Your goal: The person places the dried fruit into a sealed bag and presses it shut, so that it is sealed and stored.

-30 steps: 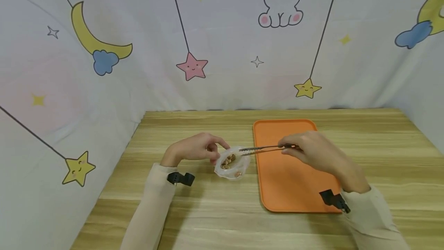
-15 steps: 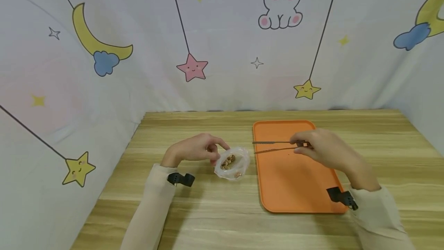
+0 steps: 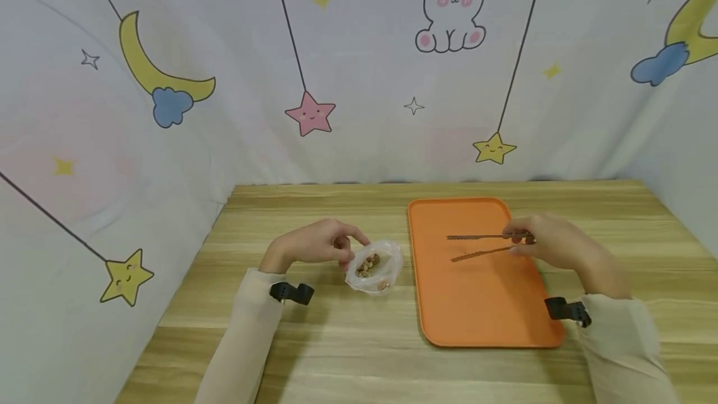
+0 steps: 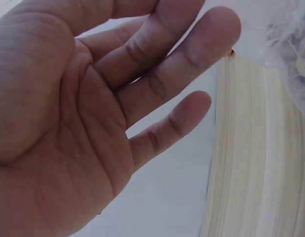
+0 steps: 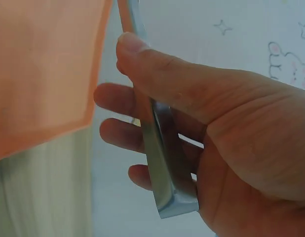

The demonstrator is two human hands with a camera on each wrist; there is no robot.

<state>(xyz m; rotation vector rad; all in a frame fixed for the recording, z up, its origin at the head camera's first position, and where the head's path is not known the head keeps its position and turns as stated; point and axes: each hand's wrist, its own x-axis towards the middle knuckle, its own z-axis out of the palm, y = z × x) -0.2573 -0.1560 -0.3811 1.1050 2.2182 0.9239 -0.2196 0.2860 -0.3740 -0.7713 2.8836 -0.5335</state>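
Note:
My left hand pinches the left edge of a clear plastic bag between thumb and index finger. Inside lie brown nut-like pieces. The left wrist view shows the other fingers loosely extended, with the bag at upper right; the pinch itself is out of that view. Over the orange tray, my right hand holds metal tongs. Their arms are spread and point left, with nothing visible between the tips. In the right wrist view, thumb and fingers wrap the tongs near the bent end.
Everything sits on a wood-grain table. The bag lies just left of the tray's raised rim. Behind and beside the table hangs a white cloth printed with stars, moons and a rabbit.
My right hand has drawn the tongs away from the bag, rightward over the tray, and their arms have spread wider. The left hand has stayed on the bag's edge.

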